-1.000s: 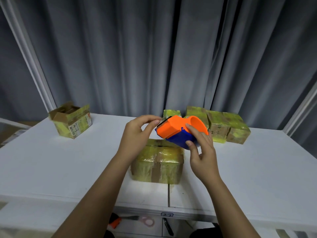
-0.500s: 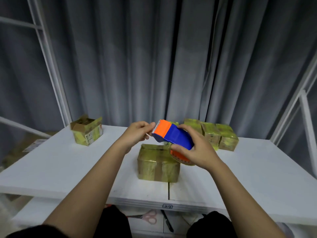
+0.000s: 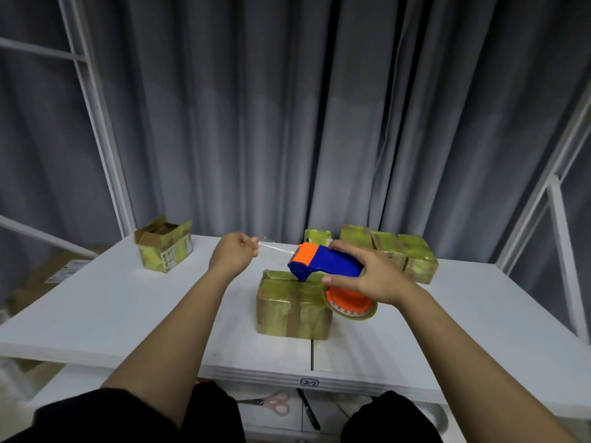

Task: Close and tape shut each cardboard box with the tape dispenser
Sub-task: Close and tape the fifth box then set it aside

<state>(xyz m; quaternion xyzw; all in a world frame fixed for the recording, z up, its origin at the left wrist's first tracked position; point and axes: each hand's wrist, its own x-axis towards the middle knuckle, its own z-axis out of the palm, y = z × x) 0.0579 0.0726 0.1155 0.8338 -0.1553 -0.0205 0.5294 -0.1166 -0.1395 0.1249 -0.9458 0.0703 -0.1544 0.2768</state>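
Head view: white surface. Far right, a cluster of boxes looks taped; far left, open box remains. Centre box, flaps shut, apparently awaits its strip. Right hand grips tape dispenser above it; left hand pinches the tape end.
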